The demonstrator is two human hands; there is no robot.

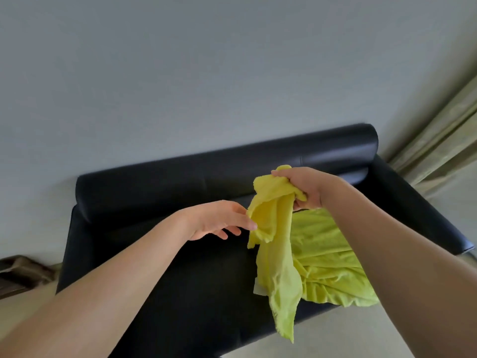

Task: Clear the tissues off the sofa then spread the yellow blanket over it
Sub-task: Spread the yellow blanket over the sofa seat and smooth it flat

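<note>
Black sofa (180, 267), grey wall (180, 73); right hand (302, 186) clutching yellow blanket (322, 254).

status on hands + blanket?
Right hand clenched on bunched yellow blanket. Left hand open, fingertips at its edge. Blanket heaped on sofa right side, unspread. No tissues visible.

We see our right hand (304, 188) closed around a bunched corner of the yellow blanket (322, 254), lifted above the black sofa (196, 280). Our left hand (219, 220), fingers loosely spread, touches the fold hanging just beside it. Below the right hand the rest of the blanket lies crumpled on the seat, one strip dangling past the front edge.
</note>
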